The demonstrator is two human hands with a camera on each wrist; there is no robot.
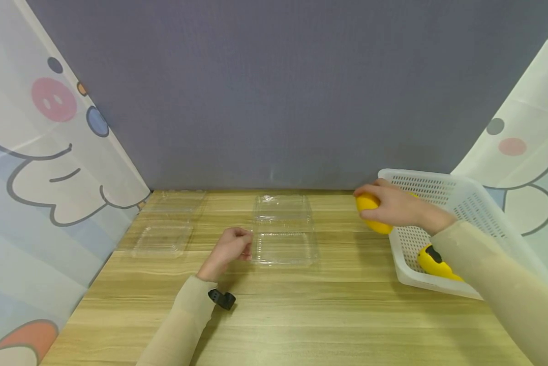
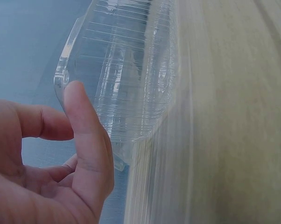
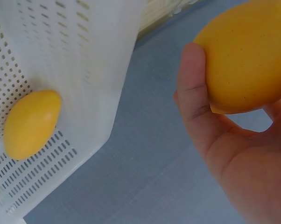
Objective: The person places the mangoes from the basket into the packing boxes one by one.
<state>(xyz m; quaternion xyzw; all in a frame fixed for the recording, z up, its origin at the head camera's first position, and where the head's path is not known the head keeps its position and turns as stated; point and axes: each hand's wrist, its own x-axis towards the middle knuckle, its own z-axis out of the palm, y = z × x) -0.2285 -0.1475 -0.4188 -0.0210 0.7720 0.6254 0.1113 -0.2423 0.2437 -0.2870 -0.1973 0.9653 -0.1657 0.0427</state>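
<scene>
My right hand (image 1: pixel 390 204) grips a yellow lemon (image 1: pixel 373 213) just left of the white basket's rim, above the table; the right wrist view shows its pointed tip and pitted skin. At the middle of the table, an open clear plastic box (image 1: pixel 285 248) lies with its two hinged halves spread. The left hand (image 1: pixel 228 248) is at the box's left edge, where its thumb and finger pinch the rim (image 2: pixel 62 77). Inside the basket are another yellow fruit (image 3: pixel 32 124) and a yellow piece with a black patch (image 1: pixel 438 263), partly covered by the right sleeve.
The white perforated basket (image 1: pixel 395 254) stands at the table's right side. A second open clear box (image 1: pixel 161 239) lies to the left. A grey panel (image 1: pixel 274 101) rises behind the wooden table (image 1: pixel 301 315), with printed curtains (image 1: pixel 50 178) at both sides.
</scene>
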